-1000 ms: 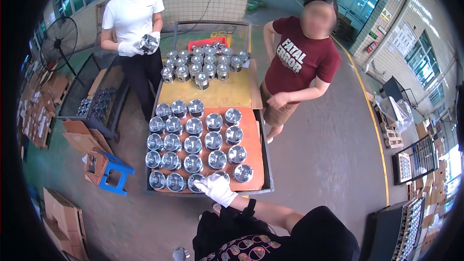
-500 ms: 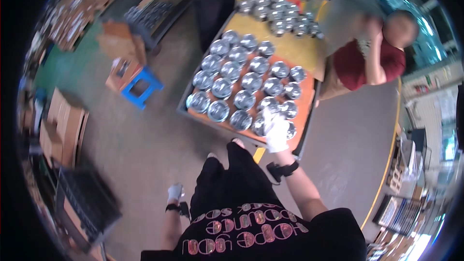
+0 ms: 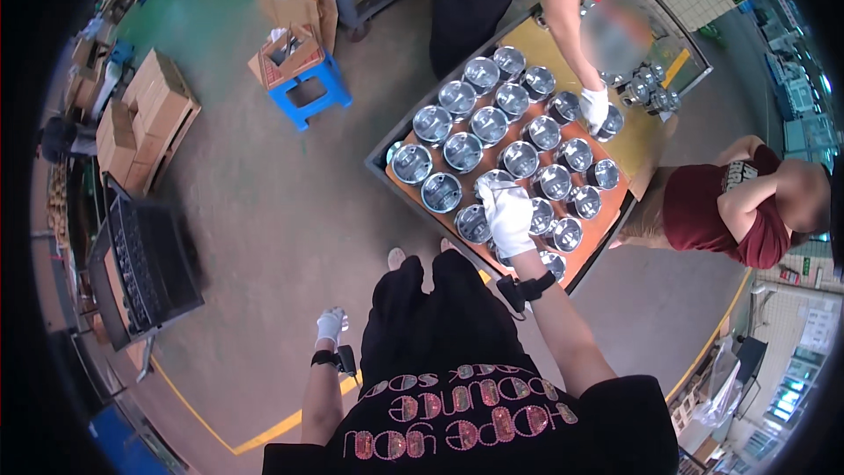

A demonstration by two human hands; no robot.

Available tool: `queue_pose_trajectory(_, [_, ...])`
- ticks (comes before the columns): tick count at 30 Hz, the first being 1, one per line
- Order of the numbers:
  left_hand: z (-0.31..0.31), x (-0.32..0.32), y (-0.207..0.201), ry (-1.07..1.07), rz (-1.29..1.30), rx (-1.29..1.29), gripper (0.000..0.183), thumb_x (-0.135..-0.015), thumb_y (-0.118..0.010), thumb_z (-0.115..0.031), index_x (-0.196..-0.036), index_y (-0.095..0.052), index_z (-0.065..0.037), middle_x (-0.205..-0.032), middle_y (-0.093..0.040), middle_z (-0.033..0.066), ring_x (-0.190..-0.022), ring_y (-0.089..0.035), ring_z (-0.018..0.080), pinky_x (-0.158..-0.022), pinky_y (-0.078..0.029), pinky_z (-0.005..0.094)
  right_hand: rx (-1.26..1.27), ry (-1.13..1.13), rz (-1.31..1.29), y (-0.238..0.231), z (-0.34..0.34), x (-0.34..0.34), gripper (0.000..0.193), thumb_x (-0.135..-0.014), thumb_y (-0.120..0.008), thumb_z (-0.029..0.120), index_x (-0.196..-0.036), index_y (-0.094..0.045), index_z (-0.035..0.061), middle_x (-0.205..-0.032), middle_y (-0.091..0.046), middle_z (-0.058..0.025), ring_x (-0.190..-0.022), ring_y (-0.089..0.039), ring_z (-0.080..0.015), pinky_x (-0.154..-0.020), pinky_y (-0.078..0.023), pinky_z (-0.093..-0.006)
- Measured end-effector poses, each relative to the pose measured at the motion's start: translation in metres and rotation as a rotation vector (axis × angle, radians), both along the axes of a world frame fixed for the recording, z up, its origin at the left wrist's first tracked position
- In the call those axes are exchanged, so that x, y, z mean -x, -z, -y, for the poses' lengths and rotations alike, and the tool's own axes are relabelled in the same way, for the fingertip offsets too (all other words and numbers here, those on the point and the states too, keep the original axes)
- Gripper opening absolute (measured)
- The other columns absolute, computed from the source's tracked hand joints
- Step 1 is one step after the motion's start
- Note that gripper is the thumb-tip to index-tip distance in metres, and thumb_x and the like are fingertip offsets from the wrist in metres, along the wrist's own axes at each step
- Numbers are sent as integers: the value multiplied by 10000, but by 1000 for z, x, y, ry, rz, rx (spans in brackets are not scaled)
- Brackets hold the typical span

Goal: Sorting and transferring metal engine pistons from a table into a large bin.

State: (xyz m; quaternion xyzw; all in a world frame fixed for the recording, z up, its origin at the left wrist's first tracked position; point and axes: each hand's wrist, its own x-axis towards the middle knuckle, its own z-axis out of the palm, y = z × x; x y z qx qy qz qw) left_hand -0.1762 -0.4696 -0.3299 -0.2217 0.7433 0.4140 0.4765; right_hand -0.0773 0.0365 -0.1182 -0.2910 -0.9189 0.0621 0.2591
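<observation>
Your left hand, gloved, hangs at the lower centre-left of the frame, well apart from the cart; its fingers look loosely bent, no object shows in it, and how far they close cannot be told. Your right hand, also gloved, lies at centre over the near rows of pistons, fingers bent down at a piston's rim; the glove hides whether they grip or merely touch. The black band on that wrist sits just outside the cart's near edge.

Judged from this pose, the step in hand is handling one piston by its rim. Any move here calls for a sure hold and, if lifting, a straight rise, since neighbouring pistons stand close on the orange sheet.

Edges: the cart's dark rim runs from centre-left down to lower centre, so the band and forearm need height there. Room for moving lies over the floor at left, between cart and black bin.

Farther off, a co-worker's gloved hand is at a piston beside the yellow sheet; a person in maroon stands beyond the cart's right edge. The blue stool stands at upper left.
</observation>
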Motion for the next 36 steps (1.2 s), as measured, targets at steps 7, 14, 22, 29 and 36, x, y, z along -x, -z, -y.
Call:
queue_pose_trajectory(7, [-1, -41, -3, -70, 29, 24, 223, -912, -484, -201, -1001, -617, -45, -821, -650, 103, -628, -635, 220, -579, -551, 338, 75, -231, 163, 29, -4, 21, 406, -951, -564, 402, -726, -689, 87, -645, -625, -127, -599, -619, -283, -564, -473, -406])
queue_pose_trajectory(14, [12, -62, -8, 13, -29, 106, 272, -915, -471, -236, -1001, -626, -29, -867, -693, 135, -727, -692, 217, -608, -571, 331, 149, -199, -212, -14, -2, 44, 344, -892, -679, 280, -618, -619, 81, -567, -560, -90, -531, -559, -259, -528, -436, -366])
queue_pose_trajectory(22, [58, -50, 7, 86, -2, 106, 261, -912, -473, -206, -1018, -621, -19, -878, -677, 133, -730, -688, 222, -612, -566, 345, -117, -133, 42, -3, 4, 82, 363, -942, -590, 367, -690, -603, 105, -628, -571, -104, -563, -559, -267, -554, -452, -396])
queue_pose_trajectory(29, [24, -20, -22, -4, 14, 60, 262, -925, -501, -207, -1108, -598, -47, -905, -665, 117, -700, -659, 211, -602, -562, 336, -30, -39, 251, 27, 1, 77, 557, -971, -480, 482, -666, -645, 45, -636, -615, -145, -527, -579, -268, -496, -457, -397])
queue_pose_trajectory(36, [61, 2, -16, 606, -261, 89, 249, -928, -502, -211, -1060, -627, -40, -871, -653, 102, -693, -646, 194, -612, -549, 320, -119, -139, -94, -17, 21, 44, 303, -938, -602, 324, -732, -632, 105, -624, -571, -88, -525, -542, -268, -511, -439, -399])
